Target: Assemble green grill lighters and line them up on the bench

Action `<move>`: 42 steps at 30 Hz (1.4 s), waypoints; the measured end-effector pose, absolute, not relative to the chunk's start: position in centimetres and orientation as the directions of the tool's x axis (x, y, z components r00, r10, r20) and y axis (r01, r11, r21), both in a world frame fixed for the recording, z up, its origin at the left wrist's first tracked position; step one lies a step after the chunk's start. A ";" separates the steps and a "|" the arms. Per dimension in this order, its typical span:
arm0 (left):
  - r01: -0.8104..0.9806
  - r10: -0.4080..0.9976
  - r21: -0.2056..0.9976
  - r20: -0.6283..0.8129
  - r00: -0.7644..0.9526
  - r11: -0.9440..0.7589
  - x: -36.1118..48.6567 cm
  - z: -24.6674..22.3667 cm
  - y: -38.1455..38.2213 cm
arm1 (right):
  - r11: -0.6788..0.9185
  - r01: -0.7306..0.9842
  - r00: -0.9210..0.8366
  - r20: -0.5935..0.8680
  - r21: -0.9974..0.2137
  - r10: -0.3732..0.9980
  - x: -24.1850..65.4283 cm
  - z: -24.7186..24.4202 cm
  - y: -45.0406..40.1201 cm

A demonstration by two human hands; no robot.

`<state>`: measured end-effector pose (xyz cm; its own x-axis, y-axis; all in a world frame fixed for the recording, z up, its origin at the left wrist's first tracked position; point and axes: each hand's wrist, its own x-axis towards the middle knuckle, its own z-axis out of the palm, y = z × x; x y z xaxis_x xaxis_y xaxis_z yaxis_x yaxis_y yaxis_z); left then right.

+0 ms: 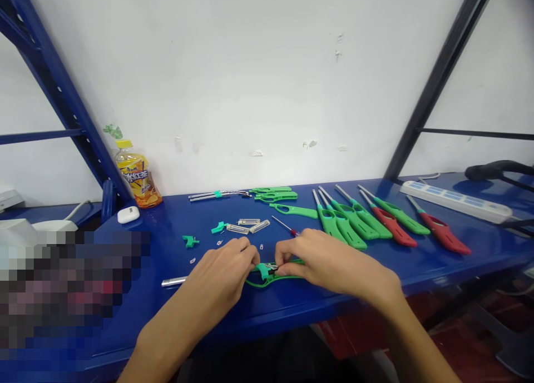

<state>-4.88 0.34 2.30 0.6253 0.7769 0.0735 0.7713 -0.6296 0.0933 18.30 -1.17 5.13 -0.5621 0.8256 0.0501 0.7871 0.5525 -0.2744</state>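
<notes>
A green gas lighter shell [255,284] lies near the front of the table with a teal trigger [262,270] and small dark and metal parts in it. My left hand [229,263] is closed, its fingertips pinching the lighter at the trigger's left side. From beneath this hand a silver lighter tube [173,282] sticks out leftward. My right hand [321,258] pinches at the small dark part right of the trigger; its fingertips partly hide what they grip. Just behind the right hand lies a screwdriver [286,226] with a red handle.
Loose teal triggers [191,241], clear fuel tanks [237,228] and tiny white pieces lie behind my hands. Farther back are metal tubes [208,196] and green shells [294,210]. Assembled lighters [354,219], a power strip [459,201], a bottle [139,177] and a white case [128,214] stand around.
</notes>
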 end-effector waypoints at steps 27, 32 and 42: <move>0.779 0.792 0.147 0.090 0.603 -0.610 -4.4 2.8 -0.4 | 0.553 0.782 -0.560 0.065 -0.287 0.826 17.9 4.5 -0.5; 0.794 0.804 0.127 0.070 0.591 -0.595 -3.9 2.8 -0.2 | 0.545 0.771 -0.557 0.066 -0.328 0.828 17.9 4.5 -0.2; 0.817 0.823 0.108 0.042 0.566 -0.567 -3.4 3.0 -0.4 | 0.589 0.705 -0.610 0.087 -0.394 0.788 18.3 4.6 0.2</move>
<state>-3.40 -0.37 2.99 0.5661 0.8233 0.0420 0.8166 -0.5670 0.1083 18.32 0.22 4.64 -0.6099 0.7877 0.0865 0.7054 0.5894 -0.3938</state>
